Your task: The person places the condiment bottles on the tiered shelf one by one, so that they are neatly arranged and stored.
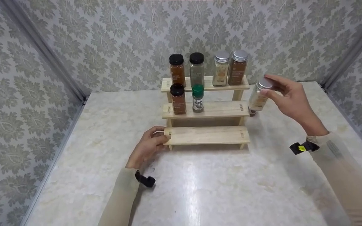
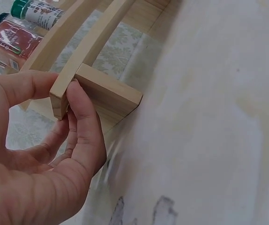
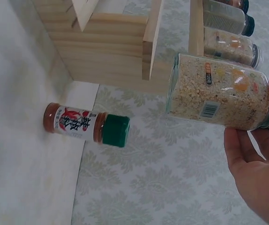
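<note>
My right hand point(image 1: 294, 99) grips a glass spice jar point(image 1: 258, 98) by its silver lid, just off the right end of the middle shelf. Pale granules fill this jar, as the right wrist view shows. Behind and below it stands a small green-capped bottle point(image 3: 76, 123) with red contents, mostly hidden in the head view. At the left end of the bottom shelf point(image 1: 206, 135) of the wooden rack, my left hand point(image 1: 149, 142) pinches the board's edge between thumb and fingers. Nothing stands on that bottom shelf.
On the top shelf stand two black-lidded jars point(image 1: 197, 70) and two silver-lidded jars point(image 1: 221, 69). A black-lidded jar point(image 1: 178, 99) and a green-capped bottle point(image 1: 198, 99) occupy the middle shelf's left half. Patterned wall panels point(image 1: 121, 47) enclose the table point(image 1: 105, 125) behind and at both sides.
</note>
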The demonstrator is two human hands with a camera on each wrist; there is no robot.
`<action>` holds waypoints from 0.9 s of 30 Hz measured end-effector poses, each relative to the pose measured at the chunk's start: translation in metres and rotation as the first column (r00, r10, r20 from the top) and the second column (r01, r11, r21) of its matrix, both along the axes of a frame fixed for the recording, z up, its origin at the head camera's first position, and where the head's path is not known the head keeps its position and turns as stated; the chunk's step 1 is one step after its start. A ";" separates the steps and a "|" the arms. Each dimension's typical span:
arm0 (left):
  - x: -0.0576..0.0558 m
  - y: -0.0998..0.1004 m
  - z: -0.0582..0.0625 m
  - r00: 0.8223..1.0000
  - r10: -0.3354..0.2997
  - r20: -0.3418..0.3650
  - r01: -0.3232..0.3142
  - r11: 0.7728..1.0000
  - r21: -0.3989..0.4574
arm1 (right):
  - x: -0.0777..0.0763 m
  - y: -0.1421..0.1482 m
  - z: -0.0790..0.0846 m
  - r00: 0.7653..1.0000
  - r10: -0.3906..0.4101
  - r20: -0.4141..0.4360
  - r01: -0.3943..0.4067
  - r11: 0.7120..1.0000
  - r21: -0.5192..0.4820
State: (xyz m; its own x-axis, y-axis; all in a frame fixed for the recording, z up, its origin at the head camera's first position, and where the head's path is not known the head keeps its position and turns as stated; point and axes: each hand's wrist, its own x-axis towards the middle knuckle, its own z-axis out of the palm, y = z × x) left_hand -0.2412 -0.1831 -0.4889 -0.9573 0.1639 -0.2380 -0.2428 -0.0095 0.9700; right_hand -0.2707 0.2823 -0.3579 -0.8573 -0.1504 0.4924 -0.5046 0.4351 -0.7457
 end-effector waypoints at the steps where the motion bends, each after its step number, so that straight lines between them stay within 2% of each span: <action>1: 0.000 0.000 0.000 1.000 -0.003 -0.004 0.003 1.000 -0.006 | 0.000 -0.004 0.002 1.000 0.006 0.001 -0.006 1.000 -0.006; 6: 0.000 -0.001 0.001 1.000 -0.010 -0.003 0.010 1.000 -0.021 | -0.004 -0.027 0.009 0.999 0.052 -0.006 -0.052 0.998 -0.035; 14: 0.000 -0.002 -0.001 1.000 -0.020 -0.003 0.020 1.000 -0.012 | -0.014 -0.057 0.009 0.991 0.133 -0.033 -0.135 0.988 -0.070; 27: -0.001 -0.001 -0.002 1.000 -0.020 -0.004 0.020 1.000 -0.012 | -0.024 -0.092 0.004 0.988 0.151 -0.014 -0.152 0.987 -0.056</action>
State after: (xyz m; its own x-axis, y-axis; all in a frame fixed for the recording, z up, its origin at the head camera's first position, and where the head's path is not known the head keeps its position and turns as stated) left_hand -0.2427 -0.1846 -0.4908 -0.9548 0.1803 -0.2362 -0.2388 0.0074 0.9710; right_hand -0.2945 0.1903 -0.3537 -0.8216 -0.2500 0.5123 -0.5691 0.3101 -0.7615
